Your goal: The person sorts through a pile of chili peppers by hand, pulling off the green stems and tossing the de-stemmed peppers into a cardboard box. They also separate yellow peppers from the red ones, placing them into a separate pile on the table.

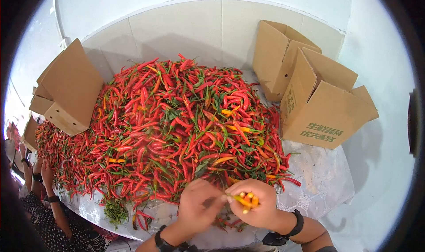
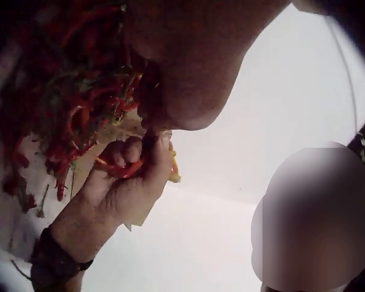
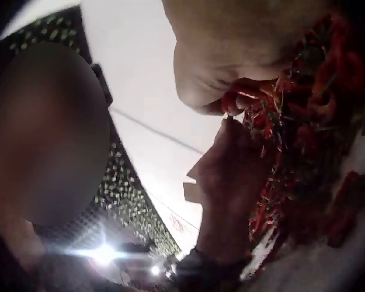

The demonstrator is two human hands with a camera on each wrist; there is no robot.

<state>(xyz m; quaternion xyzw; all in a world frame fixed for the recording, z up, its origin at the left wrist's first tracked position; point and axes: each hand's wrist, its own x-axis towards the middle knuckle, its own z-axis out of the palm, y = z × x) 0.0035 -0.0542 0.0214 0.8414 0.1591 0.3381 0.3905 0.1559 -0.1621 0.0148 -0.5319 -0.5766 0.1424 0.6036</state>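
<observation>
Low in the head view, the right hand (image 1: 256,204) curls round several yellow and orange peppers (image 1: 244,201), their pale ends facing up. Close beside it, the left hand (image 1: 198,206) brings thumb and forefinger together at the green stem end of one pepper. Large in the left wrist view is the left hand (image 2: 188,67), above the right hand (image 2: 125,185), which holds red and yellow peppers (image 2: 126,169). Dim in the right wrist view, the right hand (image 3: 237,52) has a red pepper (image 3: 230,103) at its fingers, and the left hand (image 3: 231,167) meets it from below.
A wide heap of red peppers (image 1: 150,114) covers much of the table (image 1: 318,176). Cardboard boxes stand at left (image 1: 73,92) and right (image 1: 327,110). Green stems (image 1: 116,211) lie by the front edge. Another person's arm (image 1: 57,207) reaches in at far left.
</observation>
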